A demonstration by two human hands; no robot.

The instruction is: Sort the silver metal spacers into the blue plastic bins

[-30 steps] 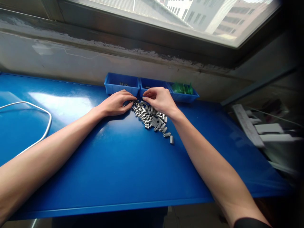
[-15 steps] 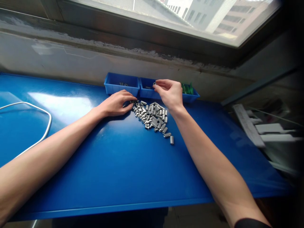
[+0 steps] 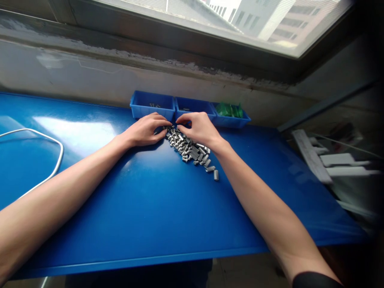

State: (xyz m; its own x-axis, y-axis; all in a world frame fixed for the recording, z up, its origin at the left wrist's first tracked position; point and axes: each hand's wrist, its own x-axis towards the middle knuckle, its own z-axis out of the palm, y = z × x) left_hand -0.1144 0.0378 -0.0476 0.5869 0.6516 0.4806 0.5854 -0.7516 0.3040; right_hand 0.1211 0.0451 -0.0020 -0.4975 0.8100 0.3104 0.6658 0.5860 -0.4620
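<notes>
Where the bench runs wide and bare toward its near edge, both forearms lie stretched across it with plenty of free surface on either side, while the far edge is crowded: three bins sit in a row against the wall, the left bin, the middle bin and the right bin, touching one another. A pile of small grey metal pieces lies on the bench just in front of the bins, trailing off toward the right with one stray piece at its end. The left hand rests palm down at the pile's left end, fingers curled loosely and spread over the nearest pieces; whether it pinches one cannot be told. The right hand arches over the pile's far end, close to the middle bin's front wall, fingertips drawn together and pointing down into the pieces, though any piece between them is hidden by the fingers. The two hands nearly meet at their fingertips. A white cable loops on the bench well to the left, cut off by the picture's edge. Green things fill the right bin; the other bins hold a few small pieces too tiny to make out. Off the bench's right edge pale bars lie in shadow, blurred.
</notes>
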